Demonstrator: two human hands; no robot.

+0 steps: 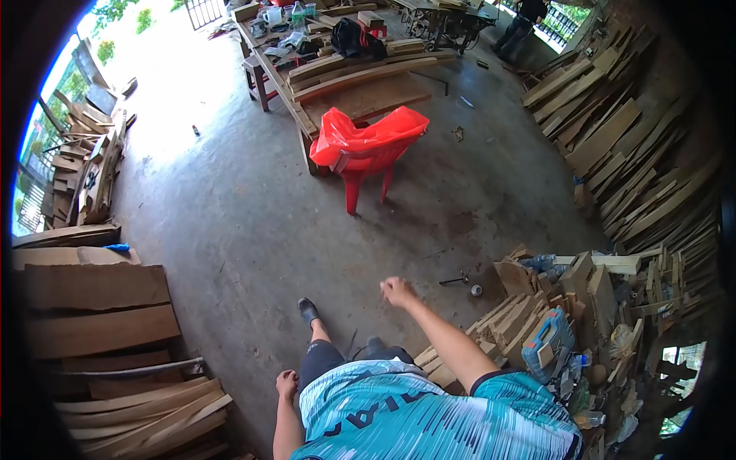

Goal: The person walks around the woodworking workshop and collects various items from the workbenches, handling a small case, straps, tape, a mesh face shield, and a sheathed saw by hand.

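Note:
My left hand [287, 383] hangs low beside my left leg, its fingers curled; whether anything is in it is too small to tell. My right hand [398, 292] is out in front of my body over the concrete floor, fingers bent inward, with no object visible in it. Neither hand touches anything around it. Beyond my right hand stands a red plastic chair [368, 157] with a red plastic sheet [372, 130] draped over its back. One of my feet, in a dark shoe [308, 310], is stepped forward on the floor.
Behind the chair, a workbench [303, 115] bears curved planks [360, 78] and a black bag [354, 40]. Stacked boards [100, 307] stand at left, wood scraps [514, 322] and a blue case [547, 343] at right. Long boards lean along the right wall. A person [523, 27] stands far back.

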